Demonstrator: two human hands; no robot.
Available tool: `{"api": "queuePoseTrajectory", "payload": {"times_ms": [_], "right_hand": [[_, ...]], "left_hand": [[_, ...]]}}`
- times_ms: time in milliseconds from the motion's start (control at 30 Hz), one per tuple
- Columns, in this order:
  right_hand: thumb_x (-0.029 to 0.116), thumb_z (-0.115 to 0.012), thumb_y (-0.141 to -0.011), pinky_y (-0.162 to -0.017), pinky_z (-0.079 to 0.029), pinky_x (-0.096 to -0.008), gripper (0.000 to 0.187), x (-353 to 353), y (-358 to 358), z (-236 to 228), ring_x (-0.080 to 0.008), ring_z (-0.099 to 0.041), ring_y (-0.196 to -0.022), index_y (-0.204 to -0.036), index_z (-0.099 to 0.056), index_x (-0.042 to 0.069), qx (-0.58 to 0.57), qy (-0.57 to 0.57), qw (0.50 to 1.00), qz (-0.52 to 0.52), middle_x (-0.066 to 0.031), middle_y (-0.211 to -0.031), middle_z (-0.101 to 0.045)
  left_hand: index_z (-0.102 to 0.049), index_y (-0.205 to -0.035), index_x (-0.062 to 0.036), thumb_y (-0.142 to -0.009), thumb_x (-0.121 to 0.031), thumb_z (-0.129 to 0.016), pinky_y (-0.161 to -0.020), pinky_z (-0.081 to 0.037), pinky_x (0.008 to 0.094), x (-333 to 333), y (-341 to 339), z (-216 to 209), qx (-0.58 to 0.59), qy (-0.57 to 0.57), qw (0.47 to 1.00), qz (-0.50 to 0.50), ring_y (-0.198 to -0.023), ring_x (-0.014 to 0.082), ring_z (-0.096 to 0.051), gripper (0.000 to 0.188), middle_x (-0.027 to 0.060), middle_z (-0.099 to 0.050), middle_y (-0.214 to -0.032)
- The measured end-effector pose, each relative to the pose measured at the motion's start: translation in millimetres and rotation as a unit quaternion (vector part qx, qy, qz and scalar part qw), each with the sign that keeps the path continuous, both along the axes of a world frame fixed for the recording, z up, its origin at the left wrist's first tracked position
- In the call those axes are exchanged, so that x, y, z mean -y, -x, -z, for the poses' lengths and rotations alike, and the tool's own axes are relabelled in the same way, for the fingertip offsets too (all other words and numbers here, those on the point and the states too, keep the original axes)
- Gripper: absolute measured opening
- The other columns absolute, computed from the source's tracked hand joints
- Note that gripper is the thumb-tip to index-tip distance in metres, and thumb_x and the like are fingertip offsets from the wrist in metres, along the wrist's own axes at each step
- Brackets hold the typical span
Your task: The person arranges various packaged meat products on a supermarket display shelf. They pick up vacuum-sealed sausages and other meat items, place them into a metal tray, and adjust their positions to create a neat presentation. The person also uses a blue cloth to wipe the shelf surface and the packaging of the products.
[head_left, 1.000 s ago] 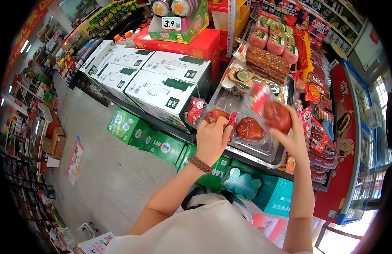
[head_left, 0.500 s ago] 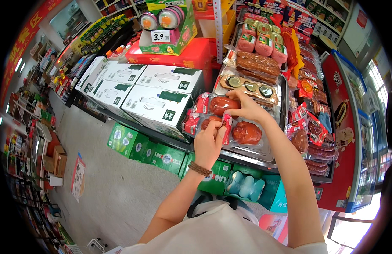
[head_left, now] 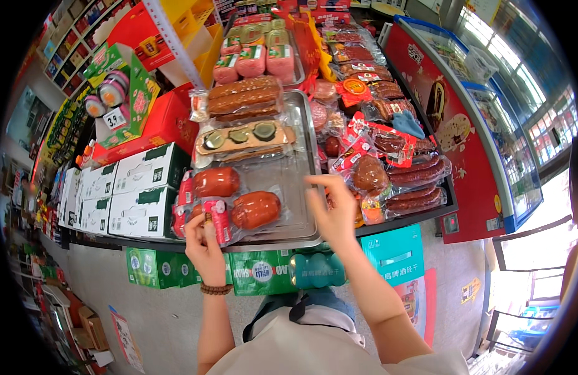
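My left hand (head_left: 204,247), with a brown beaded bracelet at the wrist, pinches the red label end of a clear vacuum pack of reddish-brown meat (head_left: 256,210). The pack lies at the near left of a metal tray (head_left: 295,150). Behind it is a similar meat pack (head_left: 216,182); another beside my fingers is mostly hidden. My right hand (head_left: 334,209) is over the tray's right edge, fingers apart and slightly blurred, holding nothing. Farther back on the tray lie a flat pack with dark round slices (head_left: 244,139) and a pack of long brown meat (head_left: 245,99).
White cartons (head_left: 139,209) stand left of the tray. Right of it are packed sausages (head_left: 417,174), a blue cloth (head_left: 407,124) and a red-sided glass-topped freezer (head_left: 454,134). Green boxes (head_left: 261,273) and a teal box (head_left: 395,250) sit below the counter edge.
My view has turned to the right. My right hand has left the meat packs and moved right across the tray. My left hand stays at the red label end.
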State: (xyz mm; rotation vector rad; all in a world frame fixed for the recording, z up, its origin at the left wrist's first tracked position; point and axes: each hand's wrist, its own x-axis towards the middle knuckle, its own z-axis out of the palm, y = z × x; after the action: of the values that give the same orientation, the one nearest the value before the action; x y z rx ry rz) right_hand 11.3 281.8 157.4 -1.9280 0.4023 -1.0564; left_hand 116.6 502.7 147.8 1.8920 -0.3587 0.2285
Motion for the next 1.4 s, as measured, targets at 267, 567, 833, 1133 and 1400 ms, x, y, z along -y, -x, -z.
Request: {"api": "queuePoseTrajectory", "payload": {"times_ms": [267,567,833,1133,1400], "right_hand": [[0.004,-0.061,-0.081,-0.068,-0.051,-0.0353,0.02,112.7,-34.8,107.3,-0.0279,-0.063,-0.08,-0.1,-0.058,0.004,-0.072,0.015,0.994,0.082,-0.0134,-0.092,-0.063],[0.016,-0.05,-0.086,-0.08,-0.041,-0.0351,0.018,143.6,-127.4,169.8,-0.0201,-0.063,-0.088,-0.092,-0.066,0.011,-0.494,0.302,0.808,0.113,-0.0061,-0.091,-0.067],[0.03,-0.057,-0.083,-0.067,-0.049,-0.0515,0.027,173.3,-119.1,146.8,-0.042,-0.062,-0.078,-0.082,-0.062,0.004,-0.331,0.092,0.935,0.086,-0.0243,-0.077,-0.063],[0.013,-0.056,-0.09,-0.061,-0.043,-0.0283,0.012,200.2,-63.5,140.2,-0.0124,-0.05,-0.066,-0.088,-0.054,0.001,-0.073,-0.029,0.991,0.104,-0.002,-0.077,-0.055],[0.01,-0.051,-0.093,-0.059,-0.045,-0.0245,0.012,65.7,-38.4,-48.7,-0.0058,-0.048,-0.067,-0.085,-0.05,0.002,0.118,-0.109,0.987,0.008,-0.0005,-0.077,-0.052]], "left_hand": [[-0.053,-0.11,0.001,-0.091,-0.014,-0.058,-0.062,-0.038,0.0207,10.4,18.4,14.8,0.015,-0.039,0.999,0.002,-0.07,0.0056,-0.044,0.024,0.0001,-0.052,-0.078],[-0.051,-0.106,0.0009,-0.091,-0.015,-0.06,-0.067,-0.044,0.0223,9.8,18.5,23.6,0.0,-0.04,0.999,-0.001,-0.075,0.0078,-0.051,0.024,0.0044,-0.059,-0.089],[-0.052,-0.1,-0.0009,-0.09,-0.007,-0.059,-0.06,-0.043,0.0193,4.9,18.6,18.5,-0.051,0.018,0.998,0.021,-0.073,0.0034,-0.05,0.014,0.0009,-0.059,-0.083],[-0.062,-0.094,-0.0064,-0.082,-0.012,-0.066,-0.076,-0.036,0.0351,24.7,14.5,0.8,0.119,-0.135,0.977,-0.115,-0.081,0.0237,-0.052,0.014,0.0081,-0.061,-0.084],[-0.064,-0.095,-0.0074,-0.086,-0.023,-0.065,-0.082,-0.035,0.0333,16.4,5.6,-7.4,0.111,-0.131,0.981,-0.088,-0.085,0.0225,-0.048,0.018,0.0052,-0.062,-0.085]]}}
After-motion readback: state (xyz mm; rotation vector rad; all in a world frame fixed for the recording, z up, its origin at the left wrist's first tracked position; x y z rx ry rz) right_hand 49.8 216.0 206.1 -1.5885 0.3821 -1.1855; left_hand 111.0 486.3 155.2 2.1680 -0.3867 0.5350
